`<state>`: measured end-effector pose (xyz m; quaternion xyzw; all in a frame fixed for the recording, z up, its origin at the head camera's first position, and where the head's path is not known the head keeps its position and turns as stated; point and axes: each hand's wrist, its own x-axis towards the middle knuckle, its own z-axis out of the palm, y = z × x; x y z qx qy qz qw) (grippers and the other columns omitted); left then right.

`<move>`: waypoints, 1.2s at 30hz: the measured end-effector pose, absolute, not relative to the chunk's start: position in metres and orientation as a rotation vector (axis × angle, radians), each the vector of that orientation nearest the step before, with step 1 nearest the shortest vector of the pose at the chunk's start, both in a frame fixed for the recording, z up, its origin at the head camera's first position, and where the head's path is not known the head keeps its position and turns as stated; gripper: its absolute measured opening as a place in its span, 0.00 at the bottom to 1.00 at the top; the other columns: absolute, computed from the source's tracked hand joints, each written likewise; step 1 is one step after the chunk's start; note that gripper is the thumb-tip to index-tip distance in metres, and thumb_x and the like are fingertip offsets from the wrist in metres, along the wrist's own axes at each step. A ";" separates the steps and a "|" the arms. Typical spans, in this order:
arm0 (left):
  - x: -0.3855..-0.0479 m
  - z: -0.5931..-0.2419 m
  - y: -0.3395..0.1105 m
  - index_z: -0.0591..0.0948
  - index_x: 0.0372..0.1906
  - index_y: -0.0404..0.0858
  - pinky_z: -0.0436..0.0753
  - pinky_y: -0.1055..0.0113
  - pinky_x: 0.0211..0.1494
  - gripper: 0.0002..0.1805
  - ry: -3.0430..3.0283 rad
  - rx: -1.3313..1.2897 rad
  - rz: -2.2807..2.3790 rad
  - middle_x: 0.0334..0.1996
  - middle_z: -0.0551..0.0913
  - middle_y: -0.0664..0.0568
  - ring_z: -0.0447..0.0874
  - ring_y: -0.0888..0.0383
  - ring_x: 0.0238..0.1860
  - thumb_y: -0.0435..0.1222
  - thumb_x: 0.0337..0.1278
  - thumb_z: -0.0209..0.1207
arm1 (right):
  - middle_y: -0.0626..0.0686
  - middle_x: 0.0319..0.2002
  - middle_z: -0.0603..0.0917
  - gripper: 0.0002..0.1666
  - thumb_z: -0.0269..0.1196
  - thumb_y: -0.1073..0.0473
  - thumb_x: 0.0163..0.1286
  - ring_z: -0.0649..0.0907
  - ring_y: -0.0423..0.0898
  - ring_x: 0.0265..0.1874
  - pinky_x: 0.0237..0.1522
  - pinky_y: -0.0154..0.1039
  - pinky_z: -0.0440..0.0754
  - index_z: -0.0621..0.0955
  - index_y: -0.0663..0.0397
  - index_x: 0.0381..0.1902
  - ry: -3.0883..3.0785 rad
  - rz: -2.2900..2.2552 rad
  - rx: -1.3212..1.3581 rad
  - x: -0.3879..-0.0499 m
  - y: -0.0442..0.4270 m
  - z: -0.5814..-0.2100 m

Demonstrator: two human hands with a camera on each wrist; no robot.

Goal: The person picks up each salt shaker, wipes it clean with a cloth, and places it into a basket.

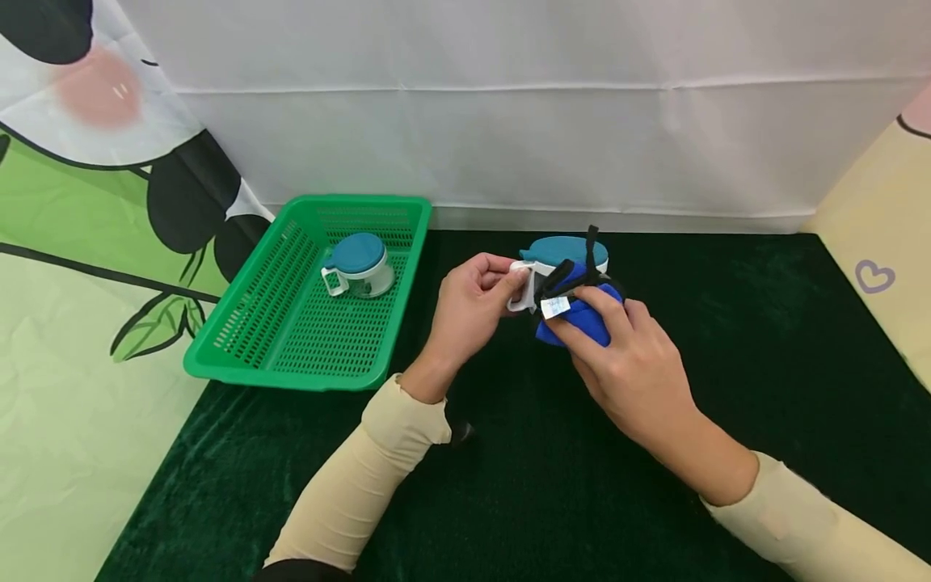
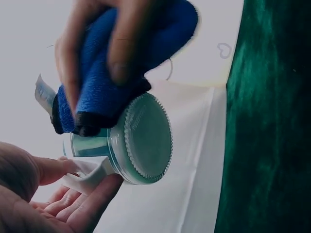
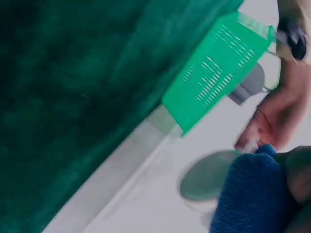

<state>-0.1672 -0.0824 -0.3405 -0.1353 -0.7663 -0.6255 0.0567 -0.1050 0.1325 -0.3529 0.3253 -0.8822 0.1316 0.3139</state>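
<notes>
A glass jar (image 2: 148, 138) with a blue lid (image 1: 556, 249) and a white handle (image 1: 522, 284) is held above the dark green cloth. My left hand (image 1: 473, 307) pinches the handle between thumb and fingers; the left wrist view shows the jar tipped, its ridged round base facing the camera. My right hand (image 1: 629, 364) grips a blue cloth (image 1: 587, 319) with black edging, a black strap and a small white tag (image 1: 555, 307), against the jar's side. In the right wrist view the blue cloth (image 3: 252, 191) covers part of the jar (image 3: 209, 177).
A green perforated basket (image 1: 291, 376) stands to the left on the dark green cloth (image 1: 524, 485). Inside it is another jar (image 1: 371, 281) with a blue lid and white handle. A white sheet (image 1: 509, 145) hangs behind, with printed sheets at both sides.
</notes>
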 end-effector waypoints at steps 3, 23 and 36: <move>-0.166 -0.343 -0.080 0.82 0.49 0.33 0.90 0.65 0.40 0.11 -2.347 -0.408 -1.878 0.40 0.90 0.47 0.89 0.57 0.39 0.37 0.74 0.62 | 0.65 0.67 0.70 0.34 0.76 0.60 0.61 0.79 0.68 0.48 0.45 0.64 0.86 0.81 0.43 0.65 -2.345 0.338 0.815 -0.108 0.132 -0.344; -0.166 -0.341 -0.085 0.81 0.49 0.32 0.90 0.64 0.42 0.10 -2.302 -0.426 -1.892 0.41 0.90 0.45 0.90 0.55 0.40 0.36 0.75 0.61 | 0.65 0.68 0.69 0.23 0.67 0.57 0.71 0.78 0.70 0.50 0.49 0.66 0.84 0.82 0.44 0.64 -2.262 0.385 0.917 -0.106 0.140 -0.354; -0.164 -0.341 -0.090 0.80 0.51 0.31 0.90 0.62 0.45 0.10 -2.233 -0.451 -1.998 0.44 0.89 0.44 0.90 0.52 0.43 0.34 0.75 0.59 | 0.61 0.70 0.67 0.21 0.65 0.61 0.74 0.69 0.60 0.69 0.65 0.64 0.73 0.84 0.47 0.63 -2.190 1.004 0.648 -0.117 0.154 -0.346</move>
